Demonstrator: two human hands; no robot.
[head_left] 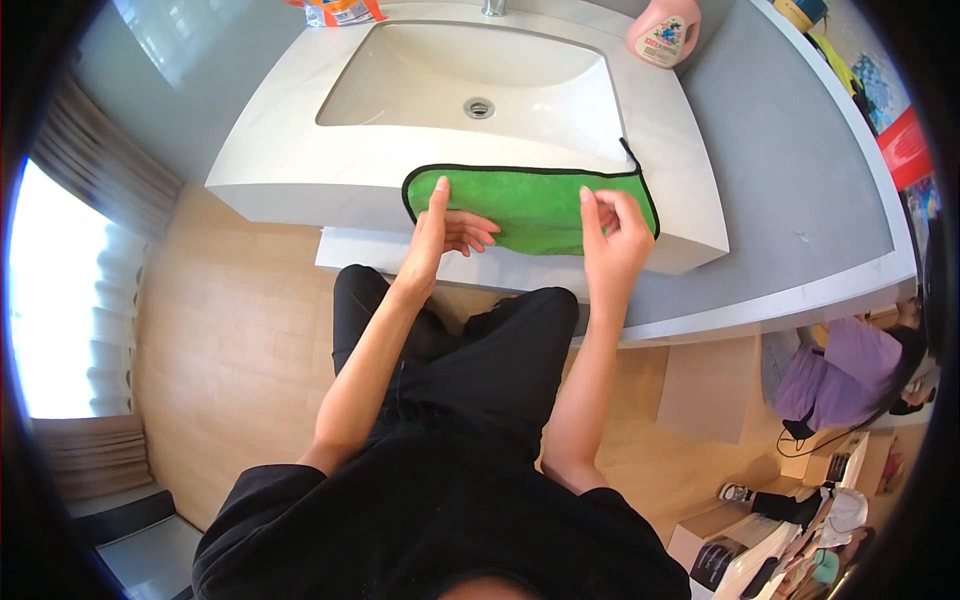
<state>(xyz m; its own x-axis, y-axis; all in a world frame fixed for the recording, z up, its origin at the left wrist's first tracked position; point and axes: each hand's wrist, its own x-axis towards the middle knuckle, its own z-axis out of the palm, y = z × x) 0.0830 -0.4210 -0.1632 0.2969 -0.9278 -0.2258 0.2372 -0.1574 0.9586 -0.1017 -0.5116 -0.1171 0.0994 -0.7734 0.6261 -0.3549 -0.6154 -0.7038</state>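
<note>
Green cloth [535, 205] lies flat on the sink's [300, 170] front rim, long axis running 9 to 3 o'clock. Left hand [440, 230] presses its 9 o'clock end, grip apart; right hand [612, 235] pinches the 3 o'clock edge.

green cloth [535, 205] black-edged, white sink [470, 80], pink bottle [664, 32]

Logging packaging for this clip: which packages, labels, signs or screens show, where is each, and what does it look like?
Pink bottle: back right of the sink, rounded, with a white, red and blue front label.
Orange and white package: back left of the sink at the picture's top edge, mostly cut off.
No signs or screens that can be made out.
</note>
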